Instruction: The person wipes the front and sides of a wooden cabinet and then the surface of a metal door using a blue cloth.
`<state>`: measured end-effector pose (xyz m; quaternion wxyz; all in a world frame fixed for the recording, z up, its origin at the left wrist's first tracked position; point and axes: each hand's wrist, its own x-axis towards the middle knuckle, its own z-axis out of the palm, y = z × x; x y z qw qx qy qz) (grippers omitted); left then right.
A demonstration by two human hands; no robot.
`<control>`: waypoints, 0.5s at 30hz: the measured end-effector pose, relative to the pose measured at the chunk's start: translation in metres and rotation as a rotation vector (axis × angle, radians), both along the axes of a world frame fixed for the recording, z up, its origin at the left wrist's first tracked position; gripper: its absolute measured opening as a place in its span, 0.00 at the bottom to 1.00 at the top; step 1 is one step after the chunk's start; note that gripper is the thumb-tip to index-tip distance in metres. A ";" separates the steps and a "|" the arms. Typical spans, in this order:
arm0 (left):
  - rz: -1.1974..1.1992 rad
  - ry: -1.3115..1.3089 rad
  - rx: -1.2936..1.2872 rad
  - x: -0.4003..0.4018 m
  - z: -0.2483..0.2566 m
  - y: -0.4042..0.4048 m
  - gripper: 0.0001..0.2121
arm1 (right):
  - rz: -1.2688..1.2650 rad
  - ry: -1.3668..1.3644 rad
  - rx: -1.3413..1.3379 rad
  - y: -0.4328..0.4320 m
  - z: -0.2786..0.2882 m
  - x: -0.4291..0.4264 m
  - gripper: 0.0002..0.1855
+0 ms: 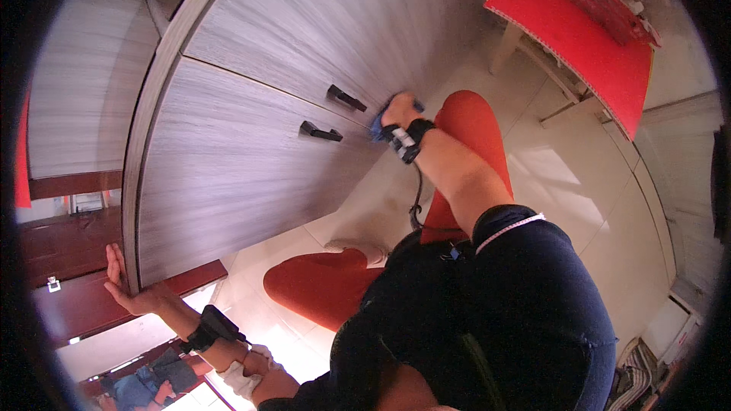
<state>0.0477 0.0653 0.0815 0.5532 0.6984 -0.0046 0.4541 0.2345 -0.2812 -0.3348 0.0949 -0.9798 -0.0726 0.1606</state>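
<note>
My right hand (401, 109) is low against the wood-grain cabinet doors. It presses a blue cloth (377, 127) to the surface, close to where the two doors meet. Beside it, two black handles (346, 97) stick out, one on each door. At the lower left, my left hand (123, 285) rests on the corner edge of the cabinet (132, 211), palm against it and fingers stretched out. The lower cabinet door (234, 171) lies between my hands and is closed. Black straps with small devices circle both my wrists.
A red-covered table (571, 40) with a red plastic basket (599, 3) stands at upper right. Under my bent knees in red trousers (474, 131) is a tiled floor (537, 120). Dark red wooden furniture (80, 308) is at left. Another person (137, 391) shows at lower left.
</note>
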 end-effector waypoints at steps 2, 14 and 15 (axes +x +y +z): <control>-0.047 -0.018 0.030 -0.004 0.001 0.016 0.22 | 0.077 -0.138 -0.055 -0.041 0.009 0.023 0.11; -0.254 -0.141 0.173 0.003 -0.016 0.043 0.22 | -1.052 -0.767 1.934 -0.065 0.222 0.032 0.32; -0.226 -0.154 0.160 0.006 -0.018 0.041 0.22 | -0.864 -0.939 1.794 -0.058 0.234 0.029 0.33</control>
